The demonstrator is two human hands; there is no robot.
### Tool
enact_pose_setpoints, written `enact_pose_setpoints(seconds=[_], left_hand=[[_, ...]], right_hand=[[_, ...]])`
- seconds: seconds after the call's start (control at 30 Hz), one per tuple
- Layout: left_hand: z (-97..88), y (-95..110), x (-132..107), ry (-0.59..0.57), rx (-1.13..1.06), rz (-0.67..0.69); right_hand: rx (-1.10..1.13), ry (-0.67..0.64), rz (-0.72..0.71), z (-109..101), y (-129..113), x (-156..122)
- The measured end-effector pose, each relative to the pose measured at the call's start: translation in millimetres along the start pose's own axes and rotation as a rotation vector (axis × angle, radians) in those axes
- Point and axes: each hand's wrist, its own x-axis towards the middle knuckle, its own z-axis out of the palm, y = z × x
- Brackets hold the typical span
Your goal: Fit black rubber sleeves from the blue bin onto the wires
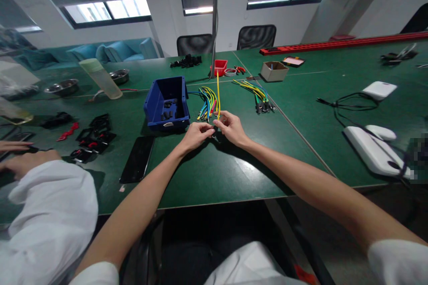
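My left hand (197,135) and my right hand (232,127) meet over the green table (217,173), fingers pinched together. Between them they hold the near end of a yellow wire (218,93) that runs straight away from me. Whether a small part sits on that end is hidden by my fingertips. Just beyond lies a bundle of coloured wires (206,102) with yellow, blue, green and red strands. To its left stands a blue bin (167,103) holding several small black parts.
A second wire bundle (256,93) lies right of the first. A black phone (137,158) lies to my left, with black and red clips (90,136) beyond it. A co-worker's white sleeve (50,213) fills the lower left. White devices (371,149) with black cables sit right.
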Motion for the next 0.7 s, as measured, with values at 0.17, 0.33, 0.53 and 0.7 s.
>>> enact_pose_setpoints(seconds=[0.17, 0.33, 0.53, 0.7], left_hand=[[0.4, -5.0, 1.1, -0.011, -0.041, -0.014], [-0.1, -7.7, 1.3, -0.016, -0.053, -0.013], [-0.4, -9.3, 1.4, -0.008, -0.055, -0.012], [-0.1, -10.2, 1.3, -0.009, -0.066, -0.018]], right_hand=[[0.000, 0.000, 0.008, -1.0, 2.1, 0.2], [0.008, -0.016, 0.023, -0.6, 3.2, 0.5], [0.002, -0.029, 0.016, 0.1, 3.9, 0.7], [0.007, -0.047, 0.012, -0.4, 3.6, 1.0]])
